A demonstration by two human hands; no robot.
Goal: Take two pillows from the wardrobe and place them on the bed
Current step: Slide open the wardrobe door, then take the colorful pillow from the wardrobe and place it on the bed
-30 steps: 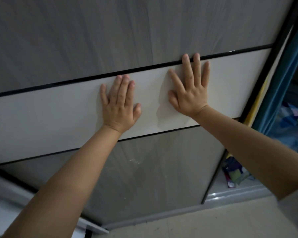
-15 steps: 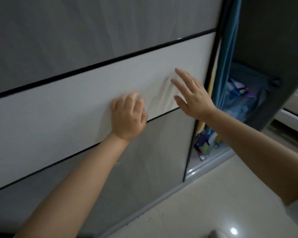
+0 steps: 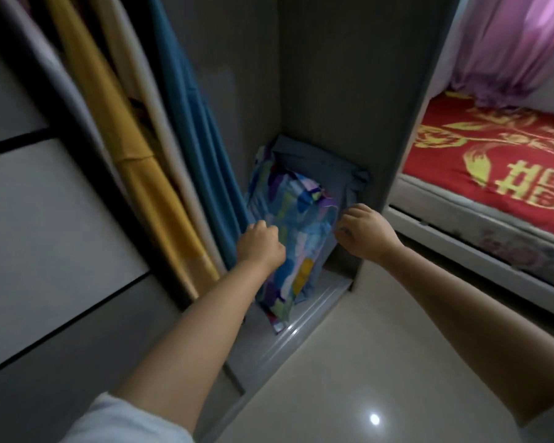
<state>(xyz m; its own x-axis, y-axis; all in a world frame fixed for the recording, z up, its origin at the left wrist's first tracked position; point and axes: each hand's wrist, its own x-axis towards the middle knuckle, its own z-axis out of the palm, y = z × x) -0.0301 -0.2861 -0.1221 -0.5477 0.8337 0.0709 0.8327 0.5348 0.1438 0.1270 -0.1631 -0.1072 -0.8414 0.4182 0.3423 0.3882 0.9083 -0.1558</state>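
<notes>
A pillow with a colourful patchwork cover (image 3: 296,238) stands on edge on the floor of the open wardrobe (image 3: 349,91). Behind it leans a second pillow in grey-blue (image 3: 320,167). My left hand (image 3: 259,243) is at the patchwork pillow's left edge with its fingers curled. My right hand (image 3: 363,231) is at that pillow's upper right corner, fingers bent down. The backs of both hands hide whether the fingers grip the fabric. The bed (image 3: 499,161), under a red cover with gold patterns, lies to the right.
Long yellow cloth (image 3: 125,139), beige cloth and blue cloth (image 3: 189,123) hang in the wardrobe left of the pillows. The sliding door (image 3: 61,225) sits at the far left. A pink curtain (image 3: 509,43) hangs above the bed. Pale glossy floor tiles (image 3: 349,362) lie below.
Both hands have left the sliding door, which has gone to the left. The view has swung right to the open compartment, and both hands have reached down to the patchwork pillow.
</notes>
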